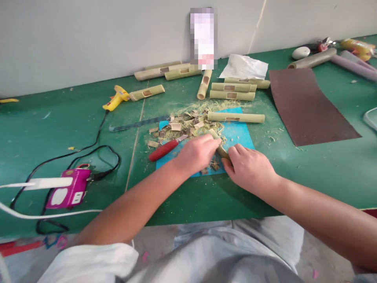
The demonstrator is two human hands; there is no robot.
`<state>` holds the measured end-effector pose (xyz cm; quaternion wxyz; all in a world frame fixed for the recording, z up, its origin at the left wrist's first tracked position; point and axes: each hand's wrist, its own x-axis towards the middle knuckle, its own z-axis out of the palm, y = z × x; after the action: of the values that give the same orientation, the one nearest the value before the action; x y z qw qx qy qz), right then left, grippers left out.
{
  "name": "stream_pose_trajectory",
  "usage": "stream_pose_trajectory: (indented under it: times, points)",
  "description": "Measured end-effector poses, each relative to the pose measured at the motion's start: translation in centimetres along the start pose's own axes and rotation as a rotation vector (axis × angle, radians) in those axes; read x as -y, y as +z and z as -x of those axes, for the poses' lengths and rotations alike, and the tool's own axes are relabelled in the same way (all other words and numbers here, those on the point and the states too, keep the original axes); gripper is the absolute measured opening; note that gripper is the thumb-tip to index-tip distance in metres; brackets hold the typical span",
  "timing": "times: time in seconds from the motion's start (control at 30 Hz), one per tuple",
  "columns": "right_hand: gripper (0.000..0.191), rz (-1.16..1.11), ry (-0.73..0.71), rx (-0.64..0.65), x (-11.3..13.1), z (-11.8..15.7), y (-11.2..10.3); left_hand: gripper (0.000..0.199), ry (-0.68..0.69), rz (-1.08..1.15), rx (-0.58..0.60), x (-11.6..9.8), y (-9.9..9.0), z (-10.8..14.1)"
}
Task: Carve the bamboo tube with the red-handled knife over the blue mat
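Both hands are at a short bamboo tube (223,152) that lies slanted over a blue sheet (243,135). My left hand (198,152) has its fingers closed around the tube's upper part. Wrapped on its lower end is my right hand (250,167), thumb toward me. The fingers hide much of the tube. Bamboo chips and shavings (176,126) are heaped just beyond my left hand. A red-handled knife (165,150) rests left of that hand, blade toward the chips. Another bamboo tube with a cut slot (250,117) lies across the sheet's far edge.
More slotted tubes (232,95) lie at the back, near a phone (203,37) and white paper (244,67). A brown sheet (309,106) is at right. Left are a yellow glue gun (117,98), a magenta power strip (69,188) and cables.
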<state>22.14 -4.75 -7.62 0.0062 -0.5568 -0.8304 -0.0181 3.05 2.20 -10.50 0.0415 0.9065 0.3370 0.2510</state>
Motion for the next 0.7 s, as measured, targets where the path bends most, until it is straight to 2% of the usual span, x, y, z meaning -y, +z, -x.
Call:
stream_pose_trajectory:
  times: [0.23, 0.37, 0.47, 0.6, 0.7]
  points:
    - [0.026, -0.009, -0.01, -0.006, 0.11, 0.12, 0.22, 0.032, 0.06, -0.009, 0.002, -0.26, 0.02, 0.06]
    - [0.025, -0.006, -0.012, -0.017, 0.17, 0.19, 0.05, 0.032, -0.004, -0.037, -0.058, -0.65, -0.01, 0.19]
    - [0.025, -0.012, -0.008, -0.003, 0.16, 0.15, 0.02, 0.03, 0.061, -0.02, -0.008, -0.83, 0.01, 0.29]
    - [0.026, -0.017, 0.014, 0.012, 0.13, 0.02, -0.05, 0.03, 0.036, -0.055, -0.053, -0.51, 0.17, 0.46]
    - [0.025, -0.037, 0.015, 0.026, 0.11, -0.03, -0.17, 0.028, 0.068, -0.063, -0.024, -0.4, 0.26, 0.58]
